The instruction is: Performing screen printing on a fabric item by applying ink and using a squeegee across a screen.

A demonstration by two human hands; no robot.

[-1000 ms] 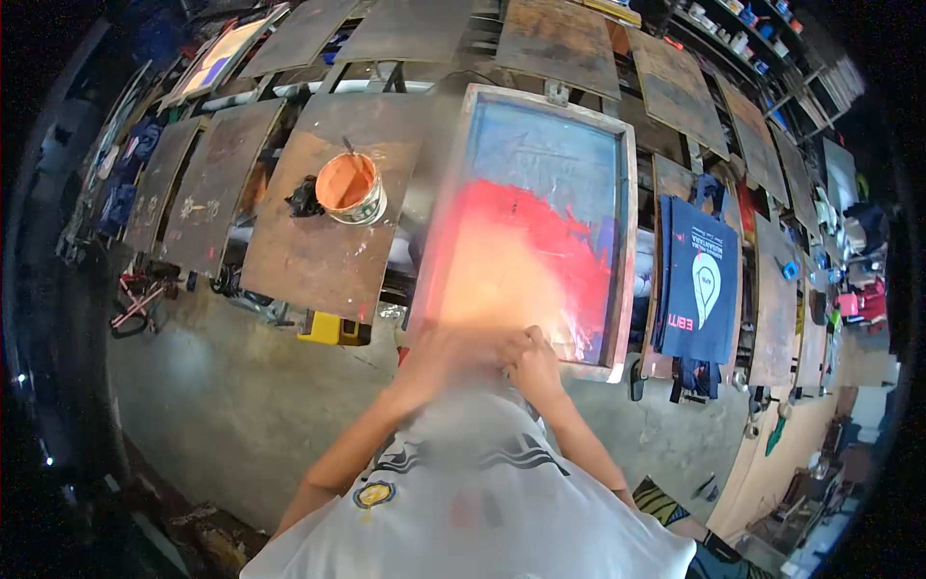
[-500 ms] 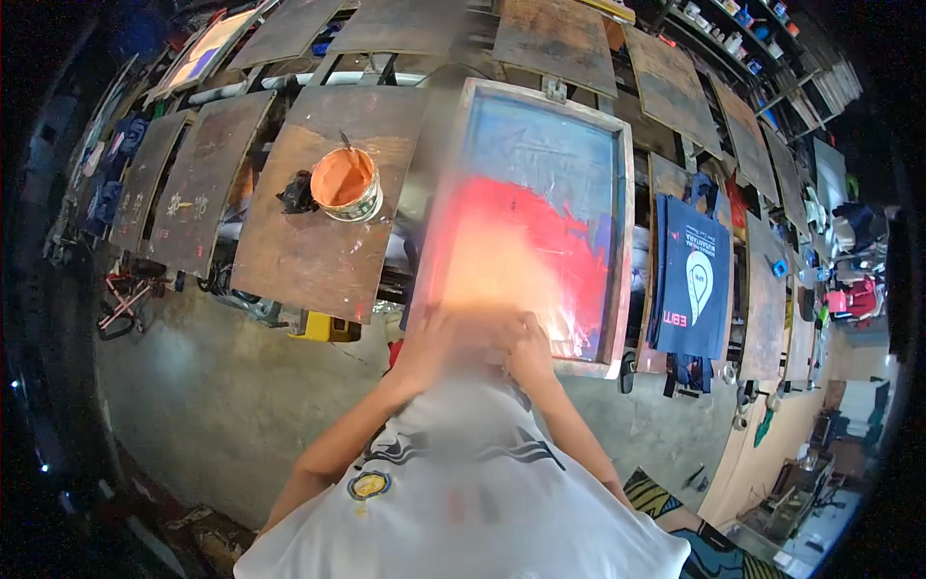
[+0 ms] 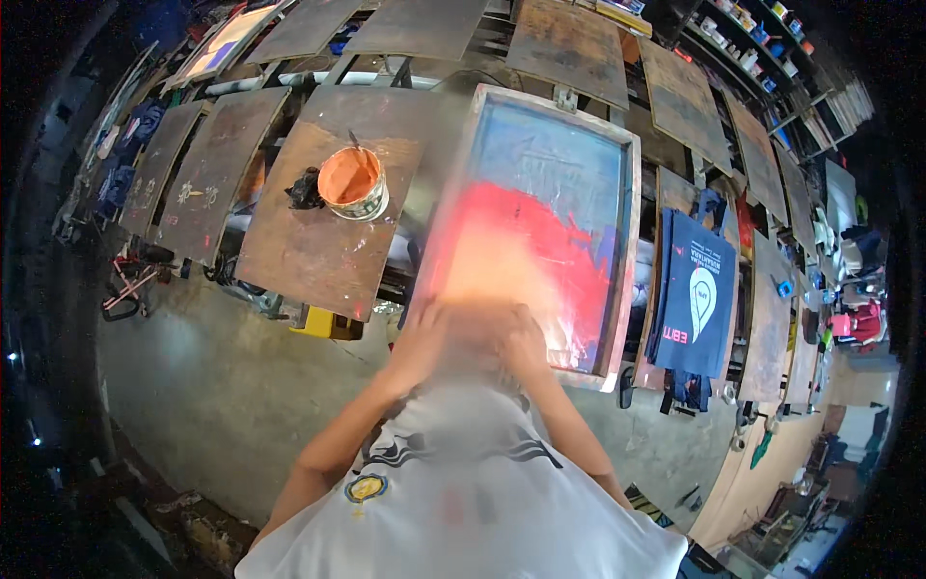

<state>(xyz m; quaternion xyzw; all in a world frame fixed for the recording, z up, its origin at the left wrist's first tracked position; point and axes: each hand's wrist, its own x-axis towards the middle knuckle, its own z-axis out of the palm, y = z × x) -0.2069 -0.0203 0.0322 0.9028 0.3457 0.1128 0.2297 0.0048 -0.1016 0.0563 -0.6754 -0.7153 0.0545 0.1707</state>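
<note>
A wooden-framed printing screen (image 3: 627,241) lies on a board in front of me. Its mesh is blue at the far end and smeared with red ink (image 3: 502,217) over the nearer half. My left hand (image 3: 421,340) is at the near left part of the frame, its fingers curled. My right hand (image 3: 521,340) mirrors it a short way to the right, also with bent fingers. Between the hands the picture is smeared, so whatever they grip there is hidden. Left of the screen, a tub of orange-red ink (image 3: 352,181) with a stick in it stands on a brown board.
A dark crumpled rag (image 3: 305,189) touches the tub's left side. Dark blue printed tote bags (image 3: 696,294) are stacked on the board right of the screen. More boards (image 3: 569,48) run in rows beyond, with shelves of bottles (image 3: 748,43) at far right. A yellow box (image 3: 328,323) sits below.
The whole view has shifted slightly, so the boards, screen and bags appear a little lower and to the right. Both hands stay near the screen's near end, with fingers still curled.
</note>
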